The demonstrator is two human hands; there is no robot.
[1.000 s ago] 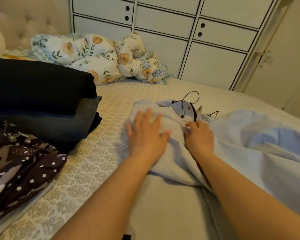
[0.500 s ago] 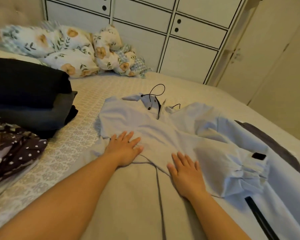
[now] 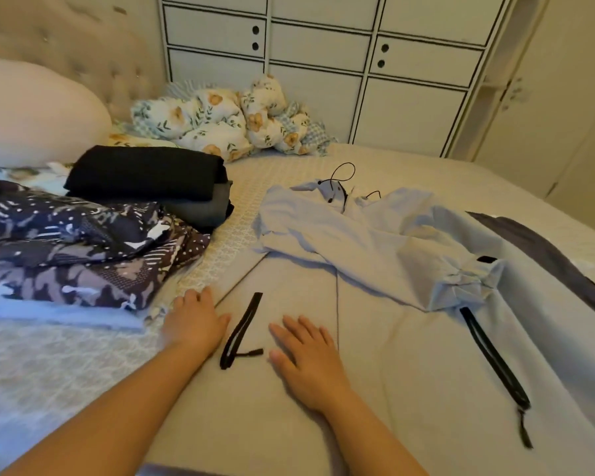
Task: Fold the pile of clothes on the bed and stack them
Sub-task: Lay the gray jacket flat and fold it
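A pale blue-grey jacket [image 3: 375,255] lies spread flat across the middle and right of the bed [image 3: 426,170], its hood end toward the far edge and its hem toward the near edge. One sleeve [image 3: 454,266] is folded across the body, its gathered cuff pointing to the right edge. A thin black drawstring [image 3: 340,173] loops out of the hood.

Both of the person's hands rest palm down on the jacket's lower part, near the near edge. The left hand [image 3: 193,324] lies at the jacket's left border, fingers straight and close together. The right hand [image 3: 306,359] lies just right of it, fingers straight and slightly spread. Neither hand grips anything. A short black pocket zip [image 3: 243,329] runs on the fabric between the 2 hands. A longer black zip [image 3: 495,365] runs down the jacket's right side.

To the left of the jacket, toward the left edge of the bed, sits a heap of dark patterned cloth [image 3: 83,249] with white dots and shapes. Just behind it stand 2 folded dark garments [image 3: 152,176], a black one on top of a grey one.

Near the far edge lies a bunched floral blanket [image 3: 220,125]. A pale pillow [image 3: 38,108] leans against a tufted headboard [image 3: 83,39] at the far left corner. A white cabinet [image 3: 358,70] with black-lined panels stands beyond the bed.
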